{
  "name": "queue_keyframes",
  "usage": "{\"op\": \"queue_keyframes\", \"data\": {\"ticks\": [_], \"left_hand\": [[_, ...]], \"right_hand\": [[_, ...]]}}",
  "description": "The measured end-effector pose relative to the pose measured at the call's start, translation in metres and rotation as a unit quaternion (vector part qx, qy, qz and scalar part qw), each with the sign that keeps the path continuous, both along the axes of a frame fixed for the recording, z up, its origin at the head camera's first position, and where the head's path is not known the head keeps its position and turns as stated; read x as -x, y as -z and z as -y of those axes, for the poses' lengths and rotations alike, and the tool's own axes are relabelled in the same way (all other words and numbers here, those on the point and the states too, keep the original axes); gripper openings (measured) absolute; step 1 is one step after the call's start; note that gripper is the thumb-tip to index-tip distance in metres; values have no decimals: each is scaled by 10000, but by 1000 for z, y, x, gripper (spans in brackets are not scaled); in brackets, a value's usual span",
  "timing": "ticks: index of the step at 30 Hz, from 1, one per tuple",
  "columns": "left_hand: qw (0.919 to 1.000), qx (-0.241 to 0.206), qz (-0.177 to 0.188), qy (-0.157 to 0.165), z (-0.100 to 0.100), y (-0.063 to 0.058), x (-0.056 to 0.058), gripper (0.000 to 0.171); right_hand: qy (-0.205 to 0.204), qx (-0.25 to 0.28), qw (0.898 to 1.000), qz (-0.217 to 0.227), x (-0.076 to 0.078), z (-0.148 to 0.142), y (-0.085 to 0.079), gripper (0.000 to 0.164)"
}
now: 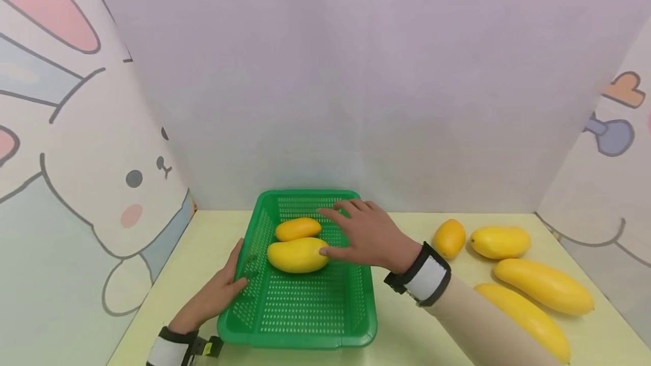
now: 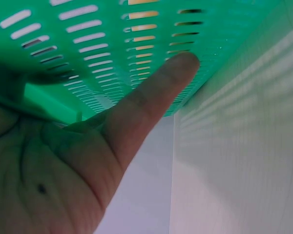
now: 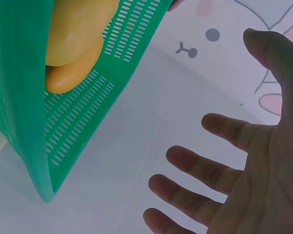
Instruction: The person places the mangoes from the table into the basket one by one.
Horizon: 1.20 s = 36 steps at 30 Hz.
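Observation:
A green plastic basket (image 1: 300,340) with slotted walls stands on the table. Inside it lie a larger yellow mango (image 1: 297,255) and, just behind, a smaller orange-yellow mango (image 1: 298,229). My left hand (image 1: 220,290) holds the basket's left side, thumb over the rim and fingers along the outer wall; in the left wrist view one finger (image 2: 151,95) lies straight against the slots. Over the basket's right side hovers my right hand (image 1: 368,235), its fingers spread and nothing held. The right wrist view shows those fingers (image 3: 200,170) apart from both fruits.
On the table's right lie a small orange fruit (image 1: 450,238), a plump yellow fruit (image 1: 500,242) and two long yellow fruits, one farther back (image 1: 544,286) and one nearer (image 1: 529,321) beside my right forearm. A pale back wall (image 1: 356,100) and patterned side panels surround the table.

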<state>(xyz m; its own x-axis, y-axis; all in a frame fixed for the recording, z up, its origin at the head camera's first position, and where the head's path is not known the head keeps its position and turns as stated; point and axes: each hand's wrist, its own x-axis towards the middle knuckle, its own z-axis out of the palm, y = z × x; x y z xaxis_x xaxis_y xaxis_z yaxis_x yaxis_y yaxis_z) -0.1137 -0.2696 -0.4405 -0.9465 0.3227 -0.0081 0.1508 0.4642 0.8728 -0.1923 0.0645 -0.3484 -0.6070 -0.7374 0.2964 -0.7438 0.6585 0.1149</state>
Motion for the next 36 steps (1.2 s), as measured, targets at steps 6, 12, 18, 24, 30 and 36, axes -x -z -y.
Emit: {"op": "queue_keyframes", "data": {"ticks": [6,12,18,24,30,36], "left_hand": [[10000,12,66,-21,-2,0,1,79],[9999,40,82,-43,-2,3,1,78],[9999,84,19,-106,-2,1,1,78],[9998,148,-7,-119,-3,-2,0,78],[9999,91,21,-87,-2,-3,0,78],[9998,-47,165,-36,-1,-2,0,77]], "right_hand": [[20,4,10000,-81,0,-12,7,75],[25,225,9997,-128,-2,-21,14,74],[160,406,9990,-90,-5,-32,15,73],[301,506,9983,-12,-10,-46,17,73],[480,535,9974,8,-15,-59,20,72],[640,600,9961,70,-17,-71,28,72]]}}
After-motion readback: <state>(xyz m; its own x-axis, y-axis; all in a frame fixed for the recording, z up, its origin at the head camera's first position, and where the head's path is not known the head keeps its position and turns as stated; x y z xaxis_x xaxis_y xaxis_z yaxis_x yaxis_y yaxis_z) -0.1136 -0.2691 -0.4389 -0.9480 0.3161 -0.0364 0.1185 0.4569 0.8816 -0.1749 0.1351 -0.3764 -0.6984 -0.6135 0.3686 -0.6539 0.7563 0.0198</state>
